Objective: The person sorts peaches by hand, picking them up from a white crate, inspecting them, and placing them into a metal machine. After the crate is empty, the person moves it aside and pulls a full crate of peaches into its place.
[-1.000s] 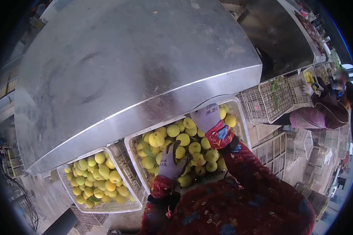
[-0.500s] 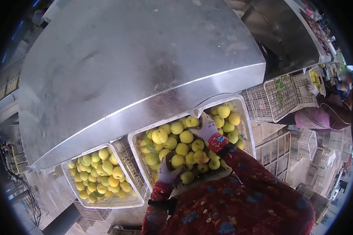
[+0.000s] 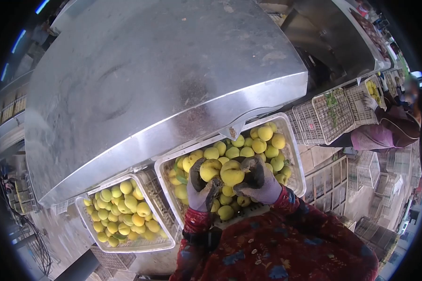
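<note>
Both my hands wear pale gloves with dark grey palms and fingers. They are side by side above a white plastic crate [image 3: 296,173] of yellow peaches. My left hand [image 3: 200,191] is closed around one yellow peach [image 3: 210,170]. Another yellow peach [image 3: 232,173], with its crease showing, sits in my right hand [image 3: 261,181], the fingers curled about its right side. The two held fruits are close together, nearly touching. Below and behind them lie many loose peaches [image 3: 273,151], some greener, with a few leaves among them. My hands hide the crate's middle.
A second white crate [image 3: 170,244] of peaches stands to the left. Beyond both crates rises a large metal machine cover [image 3: 169,70], its edge close to them. At right, a co-worker's gloved hand [image 3: 370,101] is at a crate of yellow fruit, beside several stacked crates [image 3: 333,117].
My right hand has come back from the crate's far side and now holds a peach near my left. My left hand has lifted a peach and turned upward.
</note>
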`<state>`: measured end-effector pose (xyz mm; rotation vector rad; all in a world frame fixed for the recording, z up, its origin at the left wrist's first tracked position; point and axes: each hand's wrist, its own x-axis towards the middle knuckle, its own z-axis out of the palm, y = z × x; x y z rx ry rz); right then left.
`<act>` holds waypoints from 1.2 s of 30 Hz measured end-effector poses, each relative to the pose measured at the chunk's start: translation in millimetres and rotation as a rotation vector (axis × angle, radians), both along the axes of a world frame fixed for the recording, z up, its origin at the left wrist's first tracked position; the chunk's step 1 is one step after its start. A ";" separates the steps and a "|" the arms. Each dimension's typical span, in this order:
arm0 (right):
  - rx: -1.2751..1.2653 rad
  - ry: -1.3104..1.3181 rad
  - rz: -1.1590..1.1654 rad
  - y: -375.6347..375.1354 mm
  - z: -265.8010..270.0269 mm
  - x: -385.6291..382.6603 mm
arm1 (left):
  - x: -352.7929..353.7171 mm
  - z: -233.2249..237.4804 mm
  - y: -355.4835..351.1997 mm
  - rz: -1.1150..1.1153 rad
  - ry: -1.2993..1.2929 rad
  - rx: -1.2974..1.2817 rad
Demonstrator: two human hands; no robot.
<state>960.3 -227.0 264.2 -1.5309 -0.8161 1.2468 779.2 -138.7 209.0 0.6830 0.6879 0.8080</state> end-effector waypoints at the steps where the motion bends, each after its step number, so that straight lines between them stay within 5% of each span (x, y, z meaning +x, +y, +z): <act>1: -0.015 -0.184 0.057 -0.4 -1.1 -0.2 | -0.5 0.0 1.1 -0.004 -0.010 0.010; 5: 0.018 -0.442 -0.166 23.4 14.7 0.0 | -0.1 18.7 10.0 -0.009 -0.025 -0.049; 10: 0.191 -1.407 -0.147 110.1 -73.6 42.0 | 0.9 24.6 8.4 -0.018 -0.196 -0.137; 12: 0.241 -1.353 -0.161 118.3 -65.7 44.7 | 0.9 25.9 9.9 -0.062 -0.269 -0.132; 15: 0.147 -0.426 -0.252 78.4 5.3 31.8 | 10.9 33.2 8.7 0.000 -0.238 -0.157; 17: 0.359 -0.874 0.183 57.9 23.1 16.5 | 18.1 32.6 6.8 -0.026 -0.248 -0.195; 25: 0.251 -1.184 -0.052 73.0 -37.5 26.6 | 21.4 8.8 4.7 -0.111 -0.209 -0.210; 30: 0.268 -1.519 -0.085 107.2 -59.3 54.4 | 23.4 -37.0 -22.5 -0.821 0.829 0.792; 33: 0.241 -1.052 -0.118 82.1 -16.6 64.4 | 36.5 -61.5 -59.1 -1.246 1.027 1.183; 34: 0.183 -1.033 -0.058 64.8 -15.6 66.1 | 34.4 -77.4 -66.0 -1.137 1.031 1.403; 36: 0.002 -1.012 0.177 29.9 -36.4 70.6 | 25.1 -81.6 -60.3 -1.074 0.963 1.136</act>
